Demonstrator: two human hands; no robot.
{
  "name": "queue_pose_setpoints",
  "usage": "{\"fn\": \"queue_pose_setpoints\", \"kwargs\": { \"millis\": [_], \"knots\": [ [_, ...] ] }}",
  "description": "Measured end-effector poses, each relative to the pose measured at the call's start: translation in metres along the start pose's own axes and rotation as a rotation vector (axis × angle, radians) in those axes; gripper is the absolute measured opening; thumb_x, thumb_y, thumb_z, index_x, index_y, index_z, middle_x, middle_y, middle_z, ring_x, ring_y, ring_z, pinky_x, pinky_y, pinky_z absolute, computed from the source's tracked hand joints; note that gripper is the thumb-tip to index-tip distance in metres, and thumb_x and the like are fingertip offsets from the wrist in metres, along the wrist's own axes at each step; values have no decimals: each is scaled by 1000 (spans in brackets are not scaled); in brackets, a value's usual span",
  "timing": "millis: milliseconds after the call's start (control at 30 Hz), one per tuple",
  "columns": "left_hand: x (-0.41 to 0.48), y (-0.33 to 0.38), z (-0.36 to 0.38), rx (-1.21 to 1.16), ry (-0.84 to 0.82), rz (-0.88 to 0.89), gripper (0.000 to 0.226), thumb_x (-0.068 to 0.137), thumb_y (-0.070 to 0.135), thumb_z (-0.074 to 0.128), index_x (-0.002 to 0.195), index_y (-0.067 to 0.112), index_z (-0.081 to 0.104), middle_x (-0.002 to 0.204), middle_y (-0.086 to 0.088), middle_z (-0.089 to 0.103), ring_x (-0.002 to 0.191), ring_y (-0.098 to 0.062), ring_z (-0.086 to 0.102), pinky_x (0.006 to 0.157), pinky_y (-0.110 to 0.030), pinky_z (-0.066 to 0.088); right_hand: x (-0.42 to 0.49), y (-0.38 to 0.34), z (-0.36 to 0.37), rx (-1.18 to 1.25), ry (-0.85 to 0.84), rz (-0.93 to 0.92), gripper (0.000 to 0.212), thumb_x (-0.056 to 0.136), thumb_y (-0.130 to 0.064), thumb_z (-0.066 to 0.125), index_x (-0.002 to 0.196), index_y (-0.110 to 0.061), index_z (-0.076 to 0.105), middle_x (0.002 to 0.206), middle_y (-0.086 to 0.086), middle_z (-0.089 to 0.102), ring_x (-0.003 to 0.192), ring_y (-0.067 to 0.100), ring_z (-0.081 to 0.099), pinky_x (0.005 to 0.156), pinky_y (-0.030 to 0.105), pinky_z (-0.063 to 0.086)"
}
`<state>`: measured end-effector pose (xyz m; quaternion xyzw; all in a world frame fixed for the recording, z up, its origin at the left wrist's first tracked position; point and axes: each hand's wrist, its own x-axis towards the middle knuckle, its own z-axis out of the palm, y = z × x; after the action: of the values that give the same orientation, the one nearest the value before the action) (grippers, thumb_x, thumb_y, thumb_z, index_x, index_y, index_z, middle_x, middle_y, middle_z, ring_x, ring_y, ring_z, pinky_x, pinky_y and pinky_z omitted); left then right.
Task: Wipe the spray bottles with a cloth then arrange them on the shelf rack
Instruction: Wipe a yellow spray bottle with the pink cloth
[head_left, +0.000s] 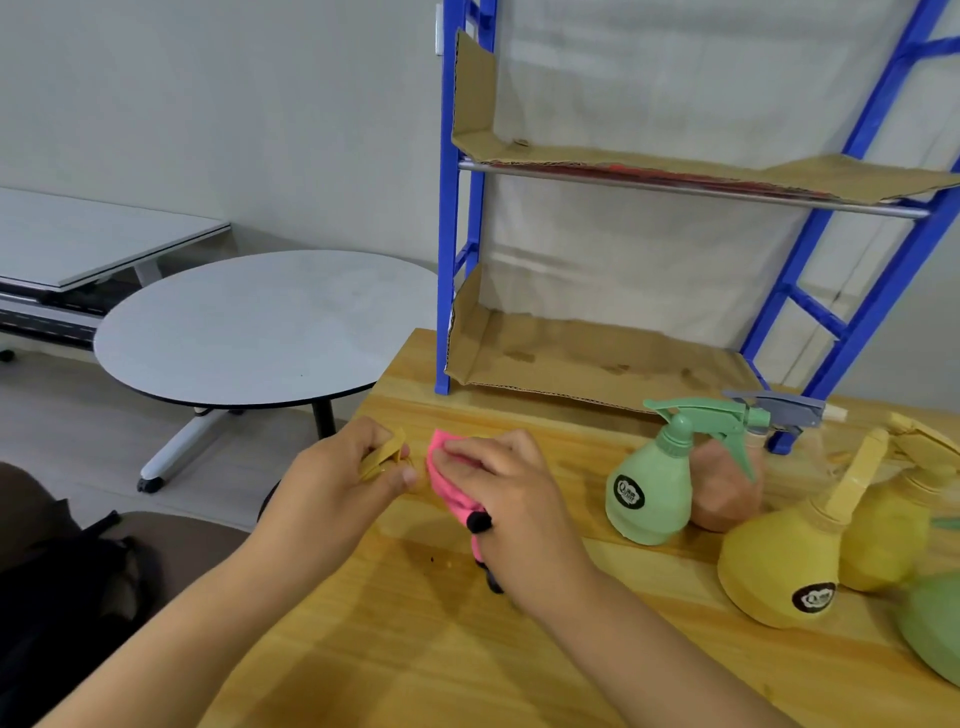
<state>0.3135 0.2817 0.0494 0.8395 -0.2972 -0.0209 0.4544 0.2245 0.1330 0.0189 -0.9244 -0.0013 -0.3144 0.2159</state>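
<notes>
My left hand (345, 475) grips the yellow trigger head of a spray bottle (383, 457); the bottle's body is hidden under my hands. My right hand (501, 486) presses a pink cloth (451, 483) with black trim against that bottle. To the right on the wooden table (415, 649) stand a green spray bottle (652, 491), a brownish bottle (727, 488) with a grey trigger behind it, two yellow bottles (779, 566) (883, 540) and part of another green one (935, 634). The blue shelf rack (448, 291) stands at the back, its two cardboard-lined shelves (597, 364) bare.
A round grey table (249, 327) stands left of the wooden table, with a rectangular white table (78, 234) behind it. A dark chair or bag (78, 582) sits at the lower left. The wall is close behind the rack.
</notes>
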Motion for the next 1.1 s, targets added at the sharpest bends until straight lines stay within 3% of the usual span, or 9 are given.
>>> {"fn": "queue_pose_setpoints", "kwargs": {
  "millis": [167, 267, 333, 400, 500, 700, 833, 933, 1100],
  "knots": [
    [-5, -5, 0, 92, -40, 58, 9, 82, 30, 66, 81, 31, 57, 69, 6, 61, 60, -6, 53, 55, -28, 39, 11, 25, -10, -3, -66, 172, 37, 80, 4, 62, 104, -23, 71, 103, -12, 67, 89, 5, 36, 79, 5, 32],
    [-6, -7, 1, 128, -38, 99, 8, 83, 31, 64, 84, 31, 57, 68, 7, 59, 61, -5, 52, 53, -24, 36, 12, 37, -9, -27, -123, 306, 45, 84, 8, 54, 109, -27, 69, 109, -12, 65, 95, 7, 36, 78, 2, 30],
    [-6, -11, 1, 198, -40, 170, 14, 83, 42, 61, 88, 29, 57, 71, 7, 60, 65, -6, 53, 56, -25, 40, 11, 36, -7, -4, -122, 340, 48, 83, 10, 52, 109, -27, 69, 110, -12, 65, 97, 9, 39, 79, 2, 29],
    [-6, -16, 1, 264, -55, 274, 31, 77, 55, 48, 92, 29, 57, 74, 10, 60, 68, -6, 55, 57, -26, 43, 10, 27, -7, 50, -112, 298, 44, 83, 8, 56, 108, -25, 70, 108, -12, 65, 99, 11, 42, 82, 2, 29],
    [-4, -18, 0, 346, -47, 447, 27, 79, 50, 45, 92, 29, 55, 73, 15, 58, 65, -5, 52, 53, -20, 38, 8, 12, -7, 104, -89, 173, 32, 84, -3, 63, 108, -23, 70, 109, -12, 66, 98, 9, 42, 85, 5, 33],
    [1, -15, -2, 466, -67, 753, 20, 79, 33, 51, 86, 21, 65, 86, 8, 69, 80, -4, 49, 71, -14, 27, 6, 13, -7, 76, -180, 104, 61, 69, 12, 66, 116, -28, 65, 111, -23, 59, 98, 6, 41, 82, 8, 35],
    [-9, -20, -5, 404, -109, 680, 14, 74, 29, 49, 82, 33, 60, 91, 12, 66, 72, -5, 42, 64, -8, 26, 4, 42, -14, 46, -155, 242, 46, 82, 5, 60, 112, -29, 67, 109, -20, 63, 98, 9, 44, 81, 8, 35],
    [-13, -30, -7, 374, -121, 620, 17, 71, 28, 50, 83, 39, 56, 93, 18, 63, 77, 0, 40, 64, -7, 30, 1, 48, -17, 62, -189, 332, 45, 86, 5, 53, 112, -29, 66, 109, -16, 65, 97, 6, 40, 81, 10, 32],
    [-15, -39, -5, 393, -119, 667, 29, 59, 10, 68, 75, 34, 66, 90, 12, 66, 85, -4, 46, 71, -9, 33, 4, 18, -16, 112, -189, 156, 40, 82, 5, 60, 110, -22, 69, 110, -21, 58, 98, 8, 42, 86, 6, 31]
  ]
}}
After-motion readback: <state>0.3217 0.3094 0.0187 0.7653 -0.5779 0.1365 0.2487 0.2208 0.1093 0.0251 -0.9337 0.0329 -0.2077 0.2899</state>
